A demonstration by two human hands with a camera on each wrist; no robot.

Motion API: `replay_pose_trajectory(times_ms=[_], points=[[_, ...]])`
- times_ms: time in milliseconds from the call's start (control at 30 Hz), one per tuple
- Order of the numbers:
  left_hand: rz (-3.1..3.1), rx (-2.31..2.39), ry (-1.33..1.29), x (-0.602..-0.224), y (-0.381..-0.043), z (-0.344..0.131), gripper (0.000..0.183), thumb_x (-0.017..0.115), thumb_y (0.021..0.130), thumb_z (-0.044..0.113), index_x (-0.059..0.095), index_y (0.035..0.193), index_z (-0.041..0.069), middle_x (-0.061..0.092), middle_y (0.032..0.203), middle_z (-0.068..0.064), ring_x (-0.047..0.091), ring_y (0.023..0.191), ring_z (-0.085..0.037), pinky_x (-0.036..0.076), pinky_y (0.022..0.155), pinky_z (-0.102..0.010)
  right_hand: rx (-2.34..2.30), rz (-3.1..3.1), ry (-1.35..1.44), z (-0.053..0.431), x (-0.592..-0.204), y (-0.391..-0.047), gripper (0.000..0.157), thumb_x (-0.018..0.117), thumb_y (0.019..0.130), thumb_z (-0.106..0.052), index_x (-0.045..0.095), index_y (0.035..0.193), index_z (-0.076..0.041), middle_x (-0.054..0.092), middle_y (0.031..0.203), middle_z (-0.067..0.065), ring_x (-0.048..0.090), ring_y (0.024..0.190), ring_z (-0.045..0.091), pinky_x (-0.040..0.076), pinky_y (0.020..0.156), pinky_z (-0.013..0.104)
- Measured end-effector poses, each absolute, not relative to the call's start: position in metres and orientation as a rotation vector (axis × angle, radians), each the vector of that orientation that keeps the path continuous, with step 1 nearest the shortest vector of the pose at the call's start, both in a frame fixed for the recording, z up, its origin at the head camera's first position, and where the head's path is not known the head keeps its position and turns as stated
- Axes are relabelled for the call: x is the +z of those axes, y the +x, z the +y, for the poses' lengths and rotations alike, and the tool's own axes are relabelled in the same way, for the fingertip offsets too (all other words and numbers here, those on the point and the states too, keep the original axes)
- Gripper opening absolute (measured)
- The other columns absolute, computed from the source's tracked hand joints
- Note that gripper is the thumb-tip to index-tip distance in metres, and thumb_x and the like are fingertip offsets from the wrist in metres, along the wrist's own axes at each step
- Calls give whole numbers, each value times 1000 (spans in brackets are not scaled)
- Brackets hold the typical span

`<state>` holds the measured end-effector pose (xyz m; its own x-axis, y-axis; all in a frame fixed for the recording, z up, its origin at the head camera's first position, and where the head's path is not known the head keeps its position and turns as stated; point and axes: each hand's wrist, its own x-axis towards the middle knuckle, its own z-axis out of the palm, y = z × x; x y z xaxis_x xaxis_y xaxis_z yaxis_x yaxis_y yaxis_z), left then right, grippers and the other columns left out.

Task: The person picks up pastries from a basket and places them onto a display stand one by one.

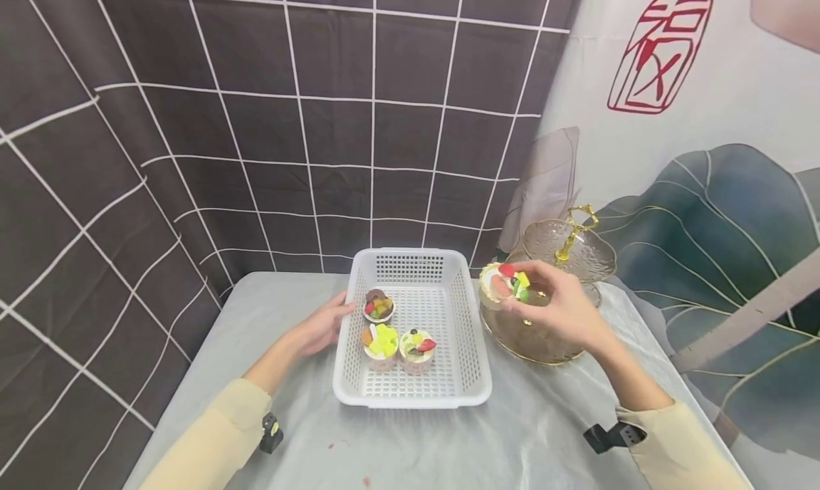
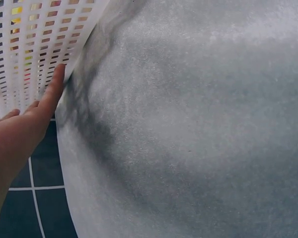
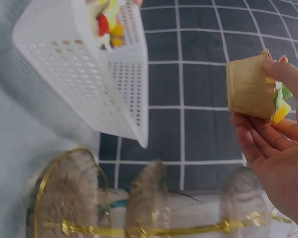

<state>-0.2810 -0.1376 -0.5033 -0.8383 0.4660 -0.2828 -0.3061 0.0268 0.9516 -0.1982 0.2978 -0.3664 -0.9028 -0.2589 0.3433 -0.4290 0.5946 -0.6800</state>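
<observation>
Counter (image 1: 397, 447): carries a white basket and, just to its right, a tiered stand.
Basket (image 1: 413, 402): three cupcakes stand inside, none against the right wall.
Stand (image 1: 534, 346): clear plates on a gold pole, on the right hand's side.
Right hand (image 1: 562, 310): nearer to the stand; its thumb and fingers grip the held cupcake from the right, by the side of its cup.
Left hand (image 1: 320, 326): fingers lie along the outside of the basket's left wall, a tip at the rim; whether they pinch it cannot be told.
Held cupcake (image 1: 500, 288): between the basket's right wall and the stand, touching neither; topping up, its axis roughly parallel to the pole.
Gap that matters: from the cup's base to the plates, the stand lying below and rightward; its true depth is hard to judge.
</observation>
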Motion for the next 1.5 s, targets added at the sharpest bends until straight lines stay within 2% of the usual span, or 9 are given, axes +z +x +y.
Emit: replay_pose_trajectory(times_ms=[200, 333, 467, 733, 1133, 1233, 1367, 1433, 1500], points=[[1776, 1866, 162, -505, -281, -139, 63, 34, 116, 26, 6, 172, 19, 24, 171, -25, 32, 153, -50, 43, 114, -67, 1221, -2510, 559, 315, -348, -190, 53, 90, 83, -4, 70, 131, -9, 72, 124, 2, 70, 108, 1, 53, 95, 11], [1773, 1868, 172, -505, -281, -139, 63, 33, 116, 26, 6, 172, 18, 24, 171, -26, 32, 153, -50, 43, 114, -67, 1185, -2471, 531, 330, -336, -188, 53, 89, 83, 1, 70, 131, -7, 71, 127, -6, 68, 108, -2, 52, 94, 9], [1760, 1878, 175, -506, -281, -139, 63, 35, 116, 26, 6, 172, 18, 24, 171, -26, 32, 153, -51, 43, 114, -68, 1141, -2475, 429, 350, -328, -189, 52, 89, 84, -1, 69, 132, -7, 69, 125, -13, 68, 105, -5, 51, 90, 6], [1748, 1895, 153, -507, -281, -139, 63, 38, 115, 27, 9, 172, 19, 27, 171, -24, 34, 152, -49, 43, 114, -67, 1044, -2529, 228, 384, -325, -191, 51, 88, 90, -18, 66, 136, -8, 65, 117, -14, 64, 100, -15, 49, 87, 2], [1746, 1899, 149, -508, -281, -140, 64, 38, 115, 27, 10, 172, 19, 26, 171, -24, 33, 153, -49, 42, 114, -68, 895, -2635, 68, 410, -333, -198, 62, 82, 95, -36, 60, 141, -3, 66, 128, 22, 51, 91, -25, 42, 75, -3], [1735, 1904, 143, -507, -281, -140, 63, 39, 115, 26, 12, 171, 19, 27, 171, -23, 33, 153, -49, 42, 114, -68, 835, -2661, 37, 412, -332, -201, 63, 82, 95, -40, 61, 140, -1, 67, 127, 25, 53, 91, -20, 40, 72, -3], [1730, 1899, 156, -505, -280, -140, 63, 38, 115, 26, 10, 171, 17, 25, 171, -24, 31, 154, -50, 42, 114, -69, 777, -2709, -14, 412, -331, -207, 68, 79, 95, -47, 60, 140, 1, 67, 126, 27, 70, 101, 17, 40, 69, 2], [1732, 1898, 161, -504, -280, -140, 63, 37, 116, 25, 9, 171, 16, 24, 172, -24, 30, 154, -50, 42, 114, -69, 765, -2724, -46, 411, -331, -210, 71, 77, 96, -49, 58, 141, 4, 66, 126, 28, 69, 107, 37, 42, 69, 8], [1730, 1899, 153, -503, -280, -140, 63, 37, 116, 26, 10, 171, 17, 24, 172, -23, 30, 154, -49, 42, 114, -69, 771, -2723, -81, 409, -332, -212, 74, 75, 97, -50, 56, 142, 6, 65, 127, 30, 66, 112, 46, 43, 69, 13]])
